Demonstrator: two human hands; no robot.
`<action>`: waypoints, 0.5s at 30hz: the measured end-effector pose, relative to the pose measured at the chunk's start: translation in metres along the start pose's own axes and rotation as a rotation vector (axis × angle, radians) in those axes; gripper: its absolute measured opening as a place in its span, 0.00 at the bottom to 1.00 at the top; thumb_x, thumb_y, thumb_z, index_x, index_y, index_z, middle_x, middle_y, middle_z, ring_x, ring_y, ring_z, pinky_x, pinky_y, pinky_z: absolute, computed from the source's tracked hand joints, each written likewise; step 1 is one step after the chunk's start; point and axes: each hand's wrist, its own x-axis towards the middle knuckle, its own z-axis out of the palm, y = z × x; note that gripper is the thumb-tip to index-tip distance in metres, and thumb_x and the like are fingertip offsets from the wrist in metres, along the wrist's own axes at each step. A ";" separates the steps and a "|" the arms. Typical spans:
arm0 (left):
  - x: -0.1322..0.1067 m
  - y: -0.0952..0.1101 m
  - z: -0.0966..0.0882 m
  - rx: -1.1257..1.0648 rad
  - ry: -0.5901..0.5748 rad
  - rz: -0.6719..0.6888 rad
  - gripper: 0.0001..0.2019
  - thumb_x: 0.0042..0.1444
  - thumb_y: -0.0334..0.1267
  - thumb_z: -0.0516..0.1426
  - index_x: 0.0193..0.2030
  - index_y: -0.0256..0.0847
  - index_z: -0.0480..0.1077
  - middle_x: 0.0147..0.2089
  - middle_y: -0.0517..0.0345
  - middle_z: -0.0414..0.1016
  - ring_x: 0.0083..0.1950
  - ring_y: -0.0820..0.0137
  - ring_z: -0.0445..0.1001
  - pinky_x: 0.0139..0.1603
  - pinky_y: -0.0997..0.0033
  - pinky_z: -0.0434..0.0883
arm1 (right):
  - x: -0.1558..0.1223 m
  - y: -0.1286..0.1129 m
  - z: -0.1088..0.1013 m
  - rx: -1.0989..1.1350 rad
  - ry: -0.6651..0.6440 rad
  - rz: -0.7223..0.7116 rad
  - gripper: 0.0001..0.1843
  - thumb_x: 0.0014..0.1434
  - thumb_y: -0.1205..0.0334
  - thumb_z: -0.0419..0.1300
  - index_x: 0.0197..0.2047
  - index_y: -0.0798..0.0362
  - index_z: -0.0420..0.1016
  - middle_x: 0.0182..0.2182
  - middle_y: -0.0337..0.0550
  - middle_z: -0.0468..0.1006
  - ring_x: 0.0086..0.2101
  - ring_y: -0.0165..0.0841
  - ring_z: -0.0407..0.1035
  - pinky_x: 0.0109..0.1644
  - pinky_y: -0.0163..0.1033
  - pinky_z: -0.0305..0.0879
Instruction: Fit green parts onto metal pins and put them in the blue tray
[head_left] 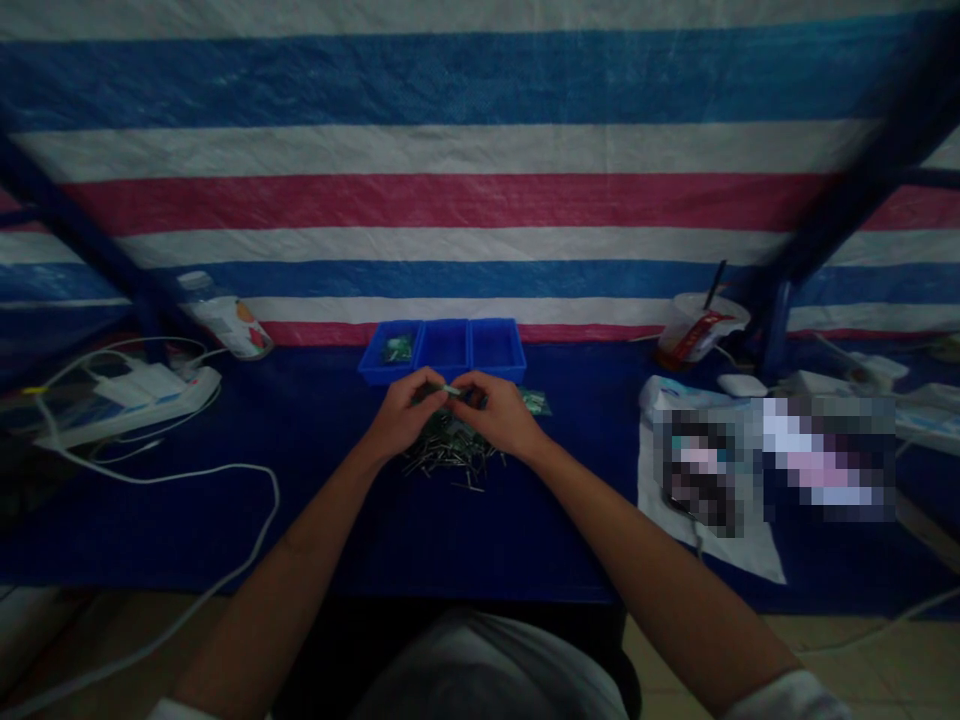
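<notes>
My left hand (409, 412) and my right hand (499, 414) meet above the table, their fingertips pinching a small pale cylindrical part (452, 390) with a thin lead. A loose heap of small green-and-metal parts with thin pins (450, 456) lies just below both hands. Behind them stands a blue three-compartment plastic bin (442, 352). Its left compartment holds small green circuit boards (398, 348). Another green board (535, 402) lies on the table, right of my right hand. The hands hide part of the heap.
A white power strip (127, 402) and white cables (165, 475) lie left on the dark blue table (322, 520). A plastic bottle (225, 315) stands back left, a plastic cup with straw (701, 328) back right. A striped tarpaulin (450, 200) hangs behind.
</notes>
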 end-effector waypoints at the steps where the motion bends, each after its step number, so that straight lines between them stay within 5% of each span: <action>1: 0.000 0.000 0.000 -0.022 -0.005 -0.007 0.08 0.53 0.42 0.58 0.33 0.39 0.69 0.30 0.61 0.70 0.33 0.70 0.69 0.36 0.71 0.65 | 0.000 0.001 0.000 -0.003 -0.005 0.005 0.10 0.56 0.59 0.63 0.41 0.52 0.79 0.30 0.38 0.77 0.28 0.28 0.65 0.33 0.36 0.60; 15: 0.002 -0.003 0.001 -0.068 0.073 -0.028 0.09 0.52 0.43 0.60 0.36 0.39 0.71 0.33 0.59 0.74 0.36 0.70 0.71 0.38 0.70 0.69 | 0.000 0.000 -0.002 -0.082 -0.047 -0.008 0.05 0.56 0.60 0.63 0.32 0.52 0.77 0.27 0.37 0.76 0.29 0.29 0.66 0.34 0.37 0.58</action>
